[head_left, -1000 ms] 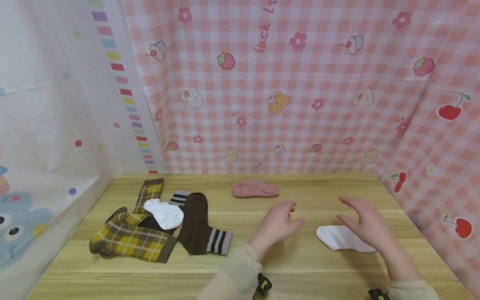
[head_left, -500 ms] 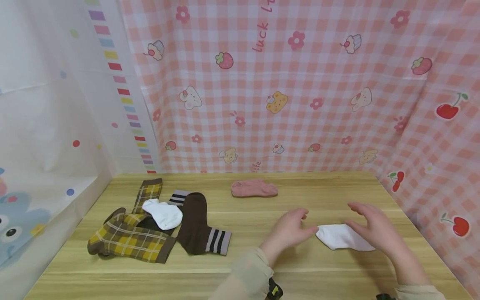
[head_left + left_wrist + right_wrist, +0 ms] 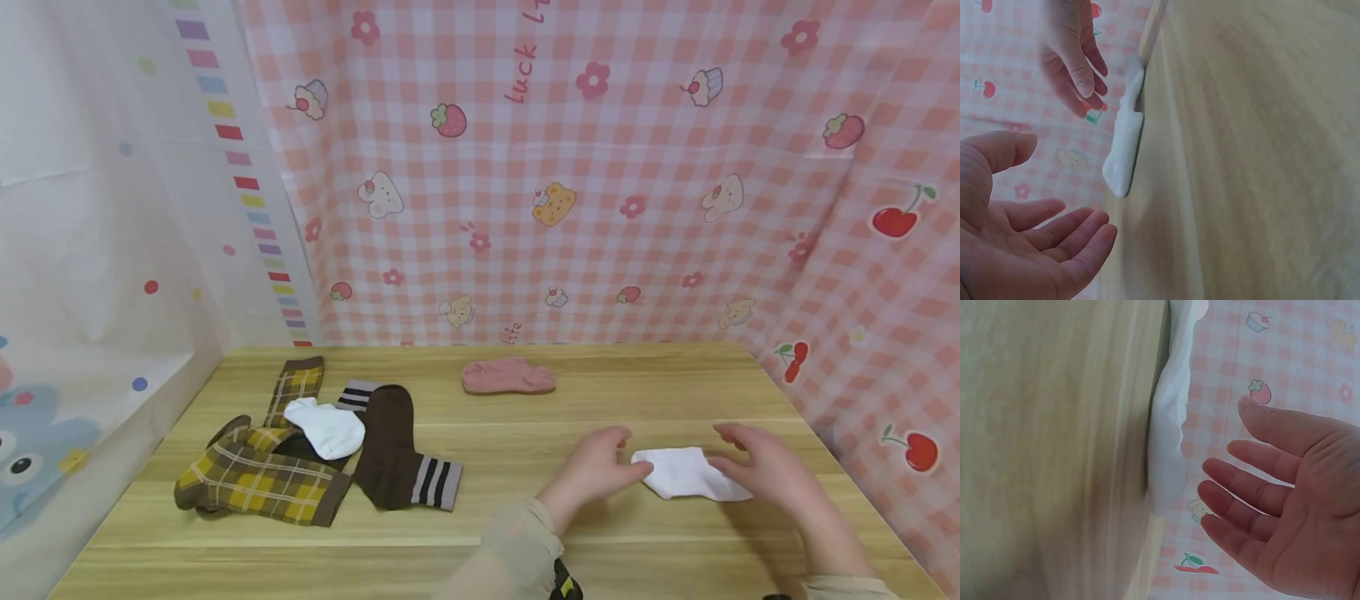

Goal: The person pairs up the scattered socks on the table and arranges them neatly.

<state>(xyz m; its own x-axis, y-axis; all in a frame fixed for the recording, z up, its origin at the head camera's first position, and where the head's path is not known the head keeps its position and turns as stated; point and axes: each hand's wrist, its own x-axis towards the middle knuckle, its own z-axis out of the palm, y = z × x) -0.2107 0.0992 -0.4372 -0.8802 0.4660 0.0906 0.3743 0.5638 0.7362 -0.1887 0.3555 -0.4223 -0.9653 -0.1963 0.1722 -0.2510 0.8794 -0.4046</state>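
Observation:
A white ankle sock (image 3: 678, 472) lies flat on the right side of the wooden table. My left hand (image 3: 596, 468) hovers at its left end, the thumb overlapping the sock's edge in the head view. Over the sock's right end is my right hand (image 3: 772, 471), its thumb covering part of the fabric. In the left wrist view the left hand (image 3: 1035, 231) has spread, loosely bent fingers, apart from the sock (image 3: 1125, 144). The right wrist view shows the right hand (image 3: 1291, 494) with relaxed fingers, beside the sock (image 3: 1169, 437). Neither hand holds anything.
At the left lie yellow-brown plaid socks (image 3: 262, 479), dark brown socks with striped cuffs (image 3: 390, 450) and another white sock (image 3: 326, 427) on top. A pink sock (image 3: 508, 377) lies near the back edge. Pink checked cloth (image 3: 480, 167) hangs behind the table (image 3: 525, 533).
My left hand has moved right, up to the white sock's left end. My right hand has shifted slightly right and toward me over its other end. The socks have stayed in place.

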